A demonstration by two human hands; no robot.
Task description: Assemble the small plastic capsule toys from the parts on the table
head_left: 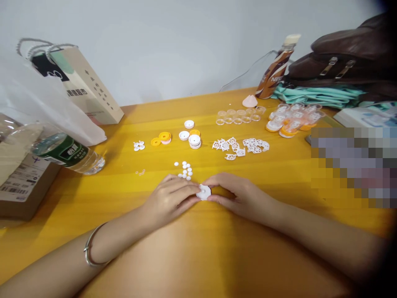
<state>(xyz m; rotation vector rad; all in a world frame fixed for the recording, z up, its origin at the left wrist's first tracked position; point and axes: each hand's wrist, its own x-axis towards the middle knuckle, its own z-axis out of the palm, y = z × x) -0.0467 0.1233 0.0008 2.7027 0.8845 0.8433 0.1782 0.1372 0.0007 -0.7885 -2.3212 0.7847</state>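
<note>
At the near middle of the table (186,256), straight below the person's gaze, both hands meet on one small white disc (204,192) with a raised centre. The left hand (169,195) pinches it from nine o'clock and the right hand (243,195) from three, fingertips on its edge. From where I stand, I cannot tell whether it touches the wood or is lifted slightly, nor whether it is one part or several.

The grip is my first worry: with so little rim to hold, uneven pressure from the two sides could make the disc tilt, pop out and skid away. Pressing hard off-centre might also crack it, if it is as thin as it looks.

At eleven o'clock, tiny white caps (184,171) lie just beside the left knuckles; a sideways sweep of that hand could scatter them. Farther out towards ten, a few thin rings (143,171) are so slight that a sleeve or draught might lose them. Towards one o'clock, white spoked wheels (225,145) crowd against one another and could snag when picked up. Just before twelve, the stacked white round case (194,140) could topple if a reaching hand clips it.
</note>
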